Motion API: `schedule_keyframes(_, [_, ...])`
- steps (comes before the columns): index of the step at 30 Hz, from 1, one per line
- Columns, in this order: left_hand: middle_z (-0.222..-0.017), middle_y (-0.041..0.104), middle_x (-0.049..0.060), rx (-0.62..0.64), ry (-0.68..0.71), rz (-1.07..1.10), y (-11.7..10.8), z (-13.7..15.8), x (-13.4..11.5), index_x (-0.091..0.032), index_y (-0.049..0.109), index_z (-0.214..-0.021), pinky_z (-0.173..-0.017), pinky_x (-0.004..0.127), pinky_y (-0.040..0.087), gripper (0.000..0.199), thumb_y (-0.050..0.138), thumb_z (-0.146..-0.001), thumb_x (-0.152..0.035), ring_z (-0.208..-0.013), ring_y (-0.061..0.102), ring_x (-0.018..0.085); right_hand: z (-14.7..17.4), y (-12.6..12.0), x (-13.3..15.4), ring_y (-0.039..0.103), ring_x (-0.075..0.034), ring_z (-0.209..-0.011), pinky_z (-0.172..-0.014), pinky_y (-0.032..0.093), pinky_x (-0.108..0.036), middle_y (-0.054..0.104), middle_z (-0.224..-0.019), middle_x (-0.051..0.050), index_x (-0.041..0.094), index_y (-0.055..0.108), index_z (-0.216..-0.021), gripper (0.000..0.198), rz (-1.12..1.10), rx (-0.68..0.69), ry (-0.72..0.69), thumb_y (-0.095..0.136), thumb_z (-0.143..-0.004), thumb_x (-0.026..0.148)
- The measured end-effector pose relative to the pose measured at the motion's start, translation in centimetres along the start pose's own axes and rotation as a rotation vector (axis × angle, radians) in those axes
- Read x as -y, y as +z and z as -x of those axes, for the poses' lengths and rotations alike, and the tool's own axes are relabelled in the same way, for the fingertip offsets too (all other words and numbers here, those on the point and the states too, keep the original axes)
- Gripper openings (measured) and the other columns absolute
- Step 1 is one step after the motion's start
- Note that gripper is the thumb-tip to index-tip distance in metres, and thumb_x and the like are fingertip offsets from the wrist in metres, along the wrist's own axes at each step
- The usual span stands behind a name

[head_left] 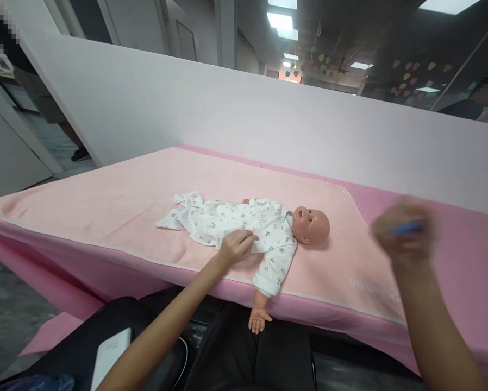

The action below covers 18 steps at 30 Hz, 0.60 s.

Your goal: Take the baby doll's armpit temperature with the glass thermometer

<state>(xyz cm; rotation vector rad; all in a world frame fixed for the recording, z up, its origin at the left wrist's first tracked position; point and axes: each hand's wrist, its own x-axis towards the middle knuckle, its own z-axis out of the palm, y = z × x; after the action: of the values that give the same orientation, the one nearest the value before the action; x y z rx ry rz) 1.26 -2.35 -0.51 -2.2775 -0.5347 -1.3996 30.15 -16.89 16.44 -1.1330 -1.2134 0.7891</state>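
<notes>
A bald baby doll [312,226] lies on its back across a peach-coloured mat, its head to the right. It wears a white patterned sleepsuit [211,220]; the empty-looking leg ends spread to the left. One doll arm hangs over the near edge of the table, its hand [260,319] palm up. My left hand [238,245] is closed at the near side of the sleepsuit, its fingertips pinching the edge of the fabric. Off to the right of the doll's head, my right hand [405,231] is raised and smeared by motion. It is closed around a small blue object [407,228], too blurred to name.
The peach mat [117,190] lies over a pink cloth [464,255] on the table. Behind rises a white partition [244,114] with glass above. A white boxy device [111,355] rests by my left forearm. At far left, a person's leg [70,136] shows.
</notes>
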Motion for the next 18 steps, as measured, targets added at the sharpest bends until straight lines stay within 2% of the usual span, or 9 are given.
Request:
schedule_keyframes(2, [-0.066, 0.06, 0.001, 0.06, 0.098, 0.011, 0.2, 0.0, -0.4, -0.02, 0.057, -0.074, -0.051, 0.02, 0.04, 0.015, 0.044, -0.079, -0.013, -0.056, 0.054, 0.01, 1.4, 2.8, -3.1, 0.041, -0.004, -0.029, -0.029, 0.036, -0.014, 0.05, -0.038, 0.008, 0.022, 0.055, -0.05, 0.028, 0.262, 0.227, 0.113, 0.056, -0.075, 0.035])
schedule_keyframes(4, [-0.066, 0.061, 0.001, 0.094, 0.113, 0.009, 0.3, 0.0, -0.4, -0.02, 0.057, -0.073, -0.05, 0.021, 0.04, 0.016, 0.043, -0.08, -0.014, -0.055, 0.055, 0.01, 2.0, 4.9, -5.6, 0.049, -0.008, -0.034, -0.033, 0.042, -0.019, 0.057, -0.046, 0.005, 0.022, 0.057, -0.055, 0.023, 0.209, 0.361, 0.3, 0.06, -0.072, 0.036])
schedule_keyframes(5, [-0.066, 0.061, 0.001, 0.108, 0.092, 0.004, 0.3, 0.0, -0.4, -0.02, 0.057, -0.073, -0.049, 0.021, 0.04, 0.018, 0.041, -0.08, -0.013, -0.055, 0.055, 0.01, 2.1, 5.4, -6.4, 0.051, -0.009, -0.036, -0.034, 0.043, -0.02, 0.059, -0.048, 0.004, 0.022, 0.057, -0.055, 0.024, 0.174, 0.381, 0.373, 0.06, -0.073, 0.038])
schedule_keyframes(7, [-0.067, 0.062, 0.002, 0.143, 0.017, -0.008, 0.2, 0.1, -0.3, -0.02, 0.057, -0.074, -0.05, 0.02, 0.041, 0.022, 0.038, -0.081, -0.011, -0.056, 0.056, 0.01, 1.6, 5.5, -7.1, 0.053, -0.01, -0.04, -0.038, 0.044, -0.021, 0.059, -0.05, 0.003, 0.022, 0.059, -0.058, 0.026, 0.133, 0.315, 0.423, 0.057, -0.075, 0.042])
schedule_keyframes(9, [-0.068, 0.062, 0.003, 0.166, -0.052, -0.015, 0.2, 0.2, -0.2, -0.019, 0.058, -0.074, -0.05, 0.02, 0.042, 0.025, 0.036, -0.081, -0.01, -0.058, 0.058, 0.01, 0.7, 4.9, -7.1, 0.054, -0.01, -0.042, -0.042, 0.046, -0.021, 0.059, -0.052, 0.002, 0.021, 0.063, -0.066, 0.028, 0.14, 0.252, 0.418, 0.053, -0.077, 0.045])
schedule_keyframes(11, [-0.069, 0.063, 0.003, 0.151, -0.082, -0.009, 0.1, 0.3, -0.1, -0.019, 0.058, -0.074, -0.05, 0.02, 0.042, 0.024, 0.037, -0.08, -0.009, -0.059, 0.058, 0.01, -0.2, 4.3, -6.4, 0.056, -0.011, -0.046, -0.046, 0.048, -0.023, 0.06, -0.055, 0.0, 0.018, 0.067, -0.076, 0.034, 0.192, 0.25, 0.424, 0.051, -0.077, 0.048])
schedule_keyframes(13, [-0.069, 0.062, 0.002, 0.115, -0.085, 0.011, 0.2, 0.3, -0.2, -0.019, 0.058, -0.075, -0.049, 0.02, 0.041, 0.024, 0.037, -0.078, -0.007, -0.057, 0.057, 0.009, -1.1, 3.6, -4.8, 0.059, -0.013, -0.048, -0.049, 0.05, -0.026, 0.061, -0.056, -0.002, 0.015, 0.068, -0.077, 0.042, 0.281, 0.242, 0.395, 0.052, -0.075, 0.053])
schedule_keyframes(15, [-0.068, 0.062, 0.001, 0.078, -0.081, 0.026, 0.2, 0.2, -0.2, -0.019, 0.058, -0.076, -0.048, 0.019, 0.04, 0.024, 0.038, -0.077, -0.005, -0.056, 0.056, 0.009, -1.7, 2.5, -2.1, 0.059, -0.015, -0.047, -0.05, 0.051, -0.029, 0.062, -0.054, -0.005, 0.013, 0.068, -0.07, 0.047, 0.352, 0.167, 0.292, 0.055, -0.071, 0.058])
schedule_keyframes(18, [-0.07, 0.063, 0.002, 0.037, -0.077, 0.039, 0.1, 0.0, -0.2, -0.018, 0.058, -0.081, -0.048, 0.019, 0.039, 0.025, 0.039, -0.075, -0.004, -0.056, 0.056, 0.009, -1.9, 0.3, 2.4, 0.058, -0.015, -0.045, -0.047, 0.048, -0.031, 0.063, -0.055, -0.007, 0.014, 0.068, -0.068, 0.048, 0.295, -0.052, 0.019, 0.055, -0.07, 0.061])
